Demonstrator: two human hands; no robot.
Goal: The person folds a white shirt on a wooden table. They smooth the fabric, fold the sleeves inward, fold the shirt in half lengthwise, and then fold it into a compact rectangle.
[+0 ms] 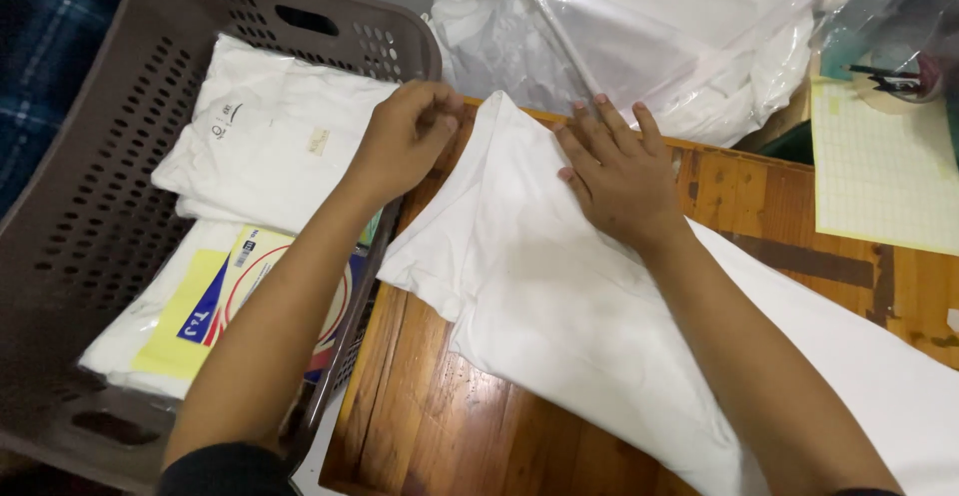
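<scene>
A white garment (pixel 559 306) lies spread across a wooden table (pixel 430 426). My right hand (pixel 619 171) rests flat on its upper part, fingers apart, pressing the cloth down. At the garment's top corner my left hand (pixel 405 136) pinches the fabric edge between closed fingers, right beside the rim of a brown plastic basket (pixel 100 156).
The basket on the left holds folded white garments (pixel 270 136) and a bagged pack with a yellow and blue label (pixel 215 301). Clear plastic bags with white cloth (pixel 659 26) are piled at the back. A yellow grid pad (pixel 884 166) lies at the right.
</scene>
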